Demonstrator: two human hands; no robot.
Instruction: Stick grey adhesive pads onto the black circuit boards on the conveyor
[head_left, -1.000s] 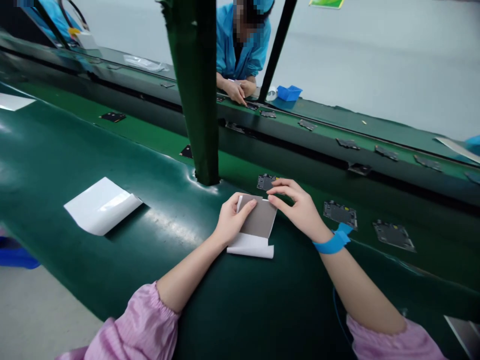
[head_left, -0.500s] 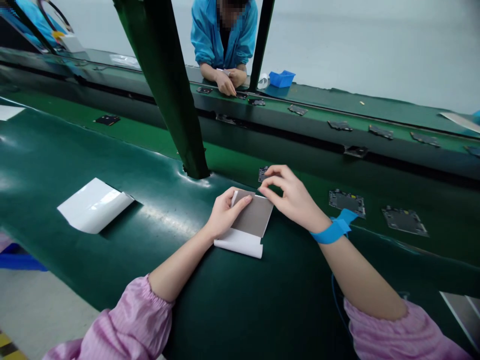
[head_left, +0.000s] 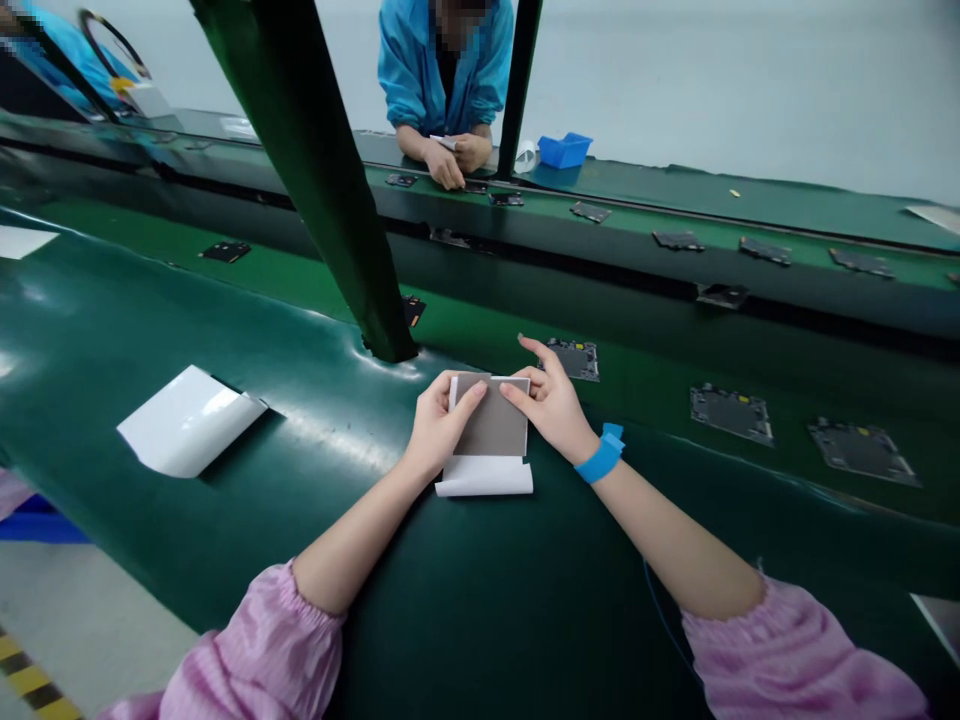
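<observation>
Sheet (head_left: 491,432), grey-faced, with white flap (head_left: 484,479): right of green post (head_left: 322,170), on its near side. Left hand (head_left: 433,425): thumb and fingers closed on the post-side edge. Right hand (head_left: 556,405): pinching the edge farther from post, index finger lifted. Paired grip presumably keeps it taut.

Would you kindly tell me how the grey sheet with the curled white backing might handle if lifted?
The white backing likely flops, since its lower end curls. The grey sheet may be a little stiffer, as it looks flat. Both are probably light, looking thin.
</observation>
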